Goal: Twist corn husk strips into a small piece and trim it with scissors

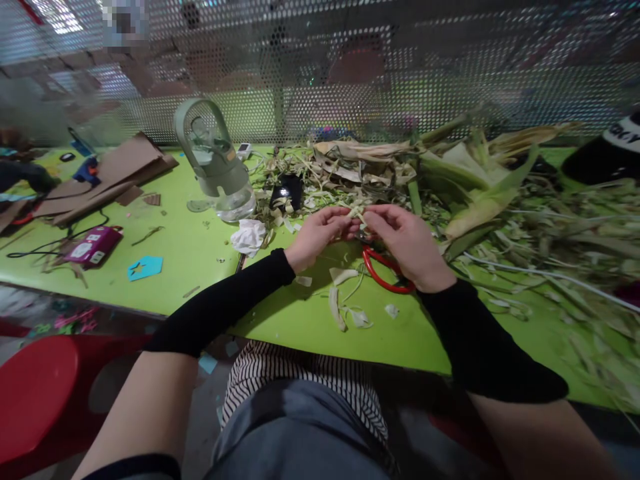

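Observation:
Between the fingertips of both hands is a small, pale green knotted piece of corn husk (357, 212). My left hand (316, 237) is closed in a pinch on its left side. From the right, my right hand (411, 245) pinches the same piece between thumb and fingers. Red-handled scissors (397, 289) lie on the green table (285, 317) just under my right hand, their blades partly hidden. Loose husk scraps (336, 308) lie in front of the hands. Behind them spreads a heap of dry husk strips (345, 167), with a dark phone-like object (287, 192) among them.
A green-lidded bottle (220, 167) and a crumpled tissue (249, 237) stand left of my hands. Farther left are cardboard (113, 175), a purple power strip (93, 246) and a blue paper piece (145, 268). Leafy corn husks (475, 193) and a white cable (550, 274) lie right.

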The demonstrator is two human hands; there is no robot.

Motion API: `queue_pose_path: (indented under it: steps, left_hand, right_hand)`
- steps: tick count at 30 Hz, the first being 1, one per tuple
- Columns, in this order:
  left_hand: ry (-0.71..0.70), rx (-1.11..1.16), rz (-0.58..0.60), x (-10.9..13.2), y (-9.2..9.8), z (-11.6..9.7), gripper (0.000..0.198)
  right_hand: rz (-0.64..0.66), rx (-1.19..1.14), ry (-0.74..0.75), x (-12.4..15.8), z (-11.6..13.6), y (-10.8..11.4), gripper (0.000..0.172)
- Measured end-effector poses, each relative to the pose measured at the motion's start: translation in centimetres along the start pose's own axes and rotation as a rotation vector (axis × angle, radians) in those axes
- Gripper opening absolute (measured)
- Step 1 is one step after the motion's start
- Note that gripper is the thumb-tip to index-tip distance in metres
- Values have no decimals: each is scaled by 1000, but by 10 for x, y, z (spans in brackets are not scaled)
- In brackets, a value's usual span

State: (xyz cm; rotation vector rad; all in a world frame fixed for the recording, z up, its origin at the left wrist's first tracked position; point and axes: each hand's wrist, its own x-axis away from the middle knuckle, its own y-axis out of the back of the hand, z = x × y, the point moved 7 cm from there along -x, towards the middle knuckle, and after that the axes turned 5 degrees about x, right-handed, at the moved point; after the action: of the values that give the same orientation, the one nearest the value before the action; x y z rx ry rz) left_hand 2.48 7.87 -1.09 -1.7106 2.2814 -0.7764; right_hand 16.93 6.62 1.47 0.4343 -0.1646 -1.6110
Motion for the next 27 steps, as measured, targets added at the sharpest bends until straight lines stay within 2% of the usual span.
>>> queue_pose_path:
  steps: [4,11,16,22,27]
  left_hand:
    - [42,109,-77,2,5,-1,15]
    - [30,1,7,4,2,1,2]
    - [27,-6,-5,3,1,1,8]
    - [58,-113,6,8,-4,3,8]
    - [41,-123,19,11,-6,1,10]
  right_hand:
    - [17,16,35,-4,-9,-4,31]
    - [-88,122,128,-6,-8,4,25]
    - [-69,128,171,-4,-2,0,22]
    - [-183,111,146,0,4,13,17]
    - [-104,84,139,-1,3,7,17]
